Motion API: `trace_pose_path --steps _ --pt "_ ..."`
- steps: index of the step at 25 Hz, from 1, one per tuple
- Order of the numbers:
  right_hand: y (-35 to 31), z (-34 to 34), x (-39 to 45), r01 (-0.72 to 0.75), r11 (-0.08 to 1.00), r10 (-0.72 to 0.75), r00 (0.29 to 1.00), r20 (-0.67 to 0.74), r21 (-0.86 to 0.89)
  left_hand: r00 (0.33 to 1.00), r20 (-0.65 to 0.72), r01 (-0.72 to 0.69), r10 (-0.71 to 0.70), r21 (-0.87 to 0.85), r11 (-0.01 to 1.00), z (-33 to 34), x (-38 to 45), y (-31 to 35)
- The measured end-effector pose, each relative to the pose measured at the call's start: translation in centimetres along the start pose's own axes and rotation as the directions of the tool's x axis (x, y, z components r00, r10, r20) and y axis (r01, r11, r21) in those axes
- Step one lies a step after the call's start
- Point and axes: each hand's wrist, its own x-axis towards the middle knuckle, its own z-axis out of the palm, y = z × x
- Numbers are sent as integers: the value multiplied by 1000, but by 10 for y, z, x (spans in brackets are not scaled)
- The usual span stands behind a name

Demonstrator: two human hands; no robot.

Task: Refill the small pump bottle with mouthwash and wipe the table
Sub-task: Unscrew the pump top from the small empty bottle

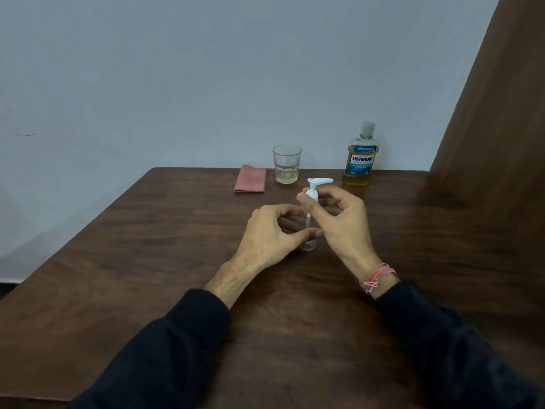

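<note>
Gripping one pump bottle (309, 231), two hands (274, 231); one glass (286, 164).

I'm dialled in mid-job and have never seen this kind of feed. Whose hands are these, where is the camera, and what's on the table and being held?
There is no machine here: a person works with bare hands, and the single picture comes from a wide-angle camera on their head, looking forward and down.

The left hand grips the clear body of the small pump bottle, which stands upright on the brown table. The right hand pinches the collar of its white pump head; whether it is being unscrewed or tightened cannot be told.

At the far edge, left to right, lie a folded pink cloth, a glass with a little pale liquid, and a capped mouthwash bottle holding yellowish liquid. All three stand untouched.
</note>
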Motion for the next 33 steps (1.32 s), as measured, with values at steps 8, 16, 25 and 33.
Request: trace_pose_path --steps 8,16,25,33 --pt "6 2 5 57 996 -63 994 93 69 999 42 -24 22 36 999 -6 11 -4" --pt "10 -9 6 -43 950 -8 987 164 308 999 21 -31 31 -9 999 -6 5 -5" --pt "16 -12 8 -134 913 36 967 252 385 998 -22 -65 64 -34 997 -1 4 -8" --pt "16 -11 6 -97 935 26 978 208 342 998 -38 -59 58 -17 998 -1 3 -7"
